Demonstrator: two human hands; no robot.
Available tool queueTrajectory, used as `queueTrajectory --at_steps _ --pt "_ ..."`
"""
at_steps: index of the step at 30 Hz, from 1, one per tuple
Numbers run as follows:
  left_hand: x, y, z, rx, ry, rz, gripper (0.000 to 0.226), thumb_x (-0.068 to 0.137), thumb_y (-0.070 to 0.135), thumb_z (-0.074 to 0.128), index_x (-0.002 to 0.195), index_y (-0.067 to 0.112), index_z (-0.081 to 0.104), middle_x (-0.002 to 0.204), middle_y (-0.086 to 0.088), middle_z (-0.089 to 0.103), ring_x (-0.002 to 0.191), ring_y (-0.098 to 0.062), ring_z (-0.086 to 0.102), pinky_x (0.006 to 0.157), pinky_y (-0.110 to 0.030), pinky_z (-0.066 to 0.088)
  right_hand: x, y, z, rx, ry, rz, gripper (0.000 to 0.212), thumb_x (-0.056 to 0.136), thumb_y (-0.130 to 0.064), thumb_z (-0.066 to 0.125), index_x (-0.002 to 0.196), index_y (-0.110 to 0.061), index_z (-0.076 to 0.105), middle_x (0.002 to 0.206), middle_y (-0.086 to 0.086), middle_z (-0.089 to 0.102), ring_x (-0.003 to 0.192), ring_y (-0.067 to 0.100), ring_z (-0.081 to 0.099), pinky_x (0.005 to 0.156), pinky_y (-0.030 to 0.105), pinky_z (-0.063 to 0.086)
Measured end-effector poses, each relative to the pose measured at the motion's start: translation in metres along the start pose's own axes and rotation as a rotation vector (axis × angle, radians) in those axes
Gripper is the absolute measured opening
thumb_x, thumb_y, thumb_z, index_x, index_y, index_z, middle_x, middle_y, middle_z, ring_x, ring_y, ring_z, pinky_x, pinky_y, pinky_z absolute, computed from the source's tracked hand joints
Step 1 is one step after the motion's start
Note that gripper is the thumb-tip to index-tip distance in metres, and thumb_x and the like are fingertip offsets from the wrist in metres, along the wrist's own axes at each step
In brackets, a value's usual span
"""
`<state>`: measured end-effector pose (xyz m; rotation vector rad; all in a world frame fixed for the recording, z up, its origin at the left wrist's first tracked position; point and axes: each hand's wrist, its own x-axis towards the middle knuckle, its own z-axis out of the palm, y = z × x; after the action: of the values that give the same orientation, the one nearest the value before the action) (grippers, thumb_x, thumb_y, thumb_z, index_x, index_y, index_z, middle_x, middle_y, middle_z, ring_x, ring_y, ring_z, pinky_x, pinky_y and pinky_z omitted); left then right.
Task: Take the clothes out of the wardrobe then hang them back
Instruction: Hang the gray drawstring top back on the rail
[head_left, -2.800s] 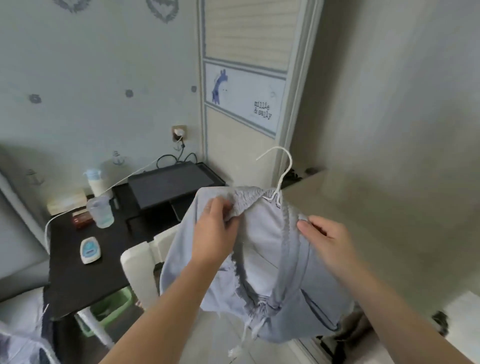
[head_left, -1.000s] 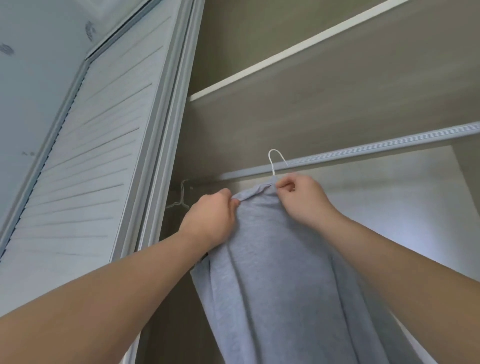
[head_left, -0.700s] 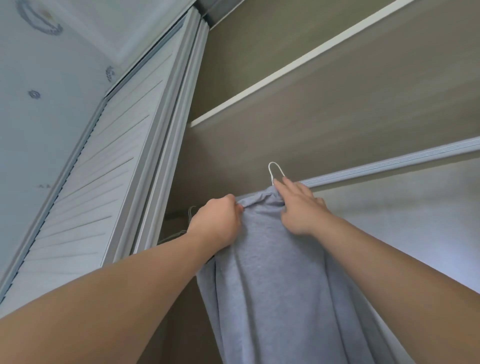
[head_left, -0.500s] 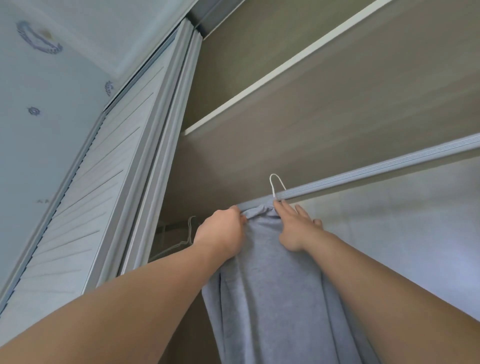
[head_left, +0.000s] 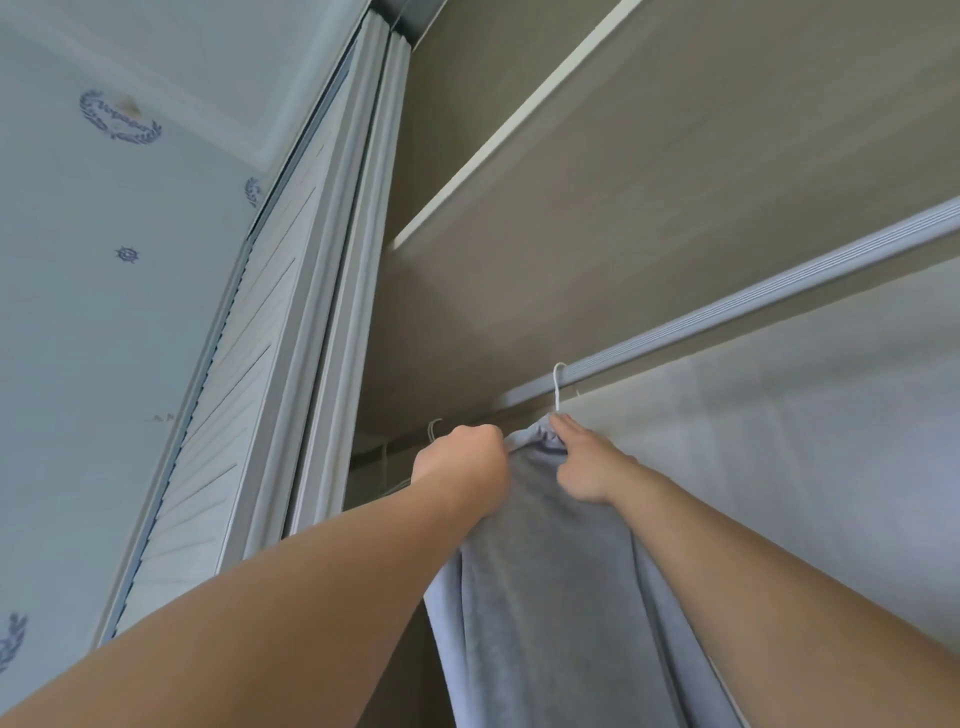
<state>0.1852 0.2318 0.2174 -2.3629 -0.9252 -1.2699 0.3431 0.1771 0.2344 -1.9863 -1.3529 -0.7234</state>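
Fingers of the right hand lay stretched along the gathered top of a grey garment, their tips at the base of a white hanger hook; whether they pinched cloth or only pressed on it could not be told. The left hand was closed in a fist on the garment's top edge, just left of the hook. The garment hung down between both forearms and out of the bottom of the frame.

The hook curved over the wardrobe's ribbed rail, which ran up to the right beneath a shelf. It appeared to sit on the rail, though its far side was hidden. At the dark left end another hanger showed, near the louvred door.

The step in hand looked to be the hanging back. The next move would call for confirming that the hook had caught, then loosening both hands gently so the cloth did not slide off the hanger.
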Motion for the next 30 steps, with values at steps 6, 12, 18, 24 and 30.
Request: queueTrajectory --at_steps 6,12,18,24,30 --pt "0.001 -0.01 0.001 0.179 -0.137 -0.065 0.029 0.094 0.004 0.045 0.119 0.011 0.057 0.121 -0.011 0.062 0.111 -0.033 0.061 0.079 -0.036 0.043 0.013 -0.013 0.021 0.049 -0.046 -0.006 0.064 0.089 -0.006 0.037 0.147 -0.03 0.026 0.154 -0.001 0.03 0.133 0.03 0.037 0.102 0.039 0.036" --pt "-0.003 -0.019 -0.004 0.242 -0.177 -0.004 0.026 0.094 0.005 0.047 0.118 0.009 0.057 0.11 -0.011 0.062 0.103 -0.032 0.06 0.082 -0.037 0.048 0.014 -0.01 0.032 0.14 -0.071 0.046 0.077 0.086 -0.01 0.036 0.154 -0.041 0.013 0.162 -0.001 0.02 0.142 0.029 0.031 0.113 0.049 0.031" --pt "-0.016 -0.033 -0.039 0.312 0.167 0.208 0.04 0.101 0.04 0.044 0.135 0.022 0.051 0.135 -0.005 0.052 0.126 -0.029 0.042 0.103 -0.043 0.036 -0.007 -0.03 0.011 0.275 0.164 -0.011 0.063 0.097 -0.036 0.046 0.153 -0.041 0.019 0.155 0.001 0.036 0.141 0.026 0.035 0.113 0.044 0.032" --pt "-0.06 -0.087 -0.111 0.267 0.546 0.24 0.041 0.099 0.048 0.041 0.135 0.03 0.052 0.147 0.004 0.047 0.145 -0.025 0.026 0.117 -0.044 0.022 -0.061 -0.103 -0.02 0.289 0.493 -0.215 0.058 0.102 -0.042 0.038 0.156 -0.033 0.017 0.163 -0.009 0.018 0.15 0.016 0.013 0.118 0.047 0.017" --pt "-0.147 -0.185 -0.183 0.321 0.546 0.118 0.052 0.096 0.05 0.032 0.144 0.031 0.039 0.16 0.0 0.031 0.153 -0.029 0.007 0.122 -0.05 0.007 -0.13 -0.218 -0.003 0.239 0.483 -0.458 0.062 0.1 -0.052 0.024 0.155 -0.037 -0.002 0.164 -0.014 -0.007 0.151 0.011 -0.01 0.12 0.049 -0.002"
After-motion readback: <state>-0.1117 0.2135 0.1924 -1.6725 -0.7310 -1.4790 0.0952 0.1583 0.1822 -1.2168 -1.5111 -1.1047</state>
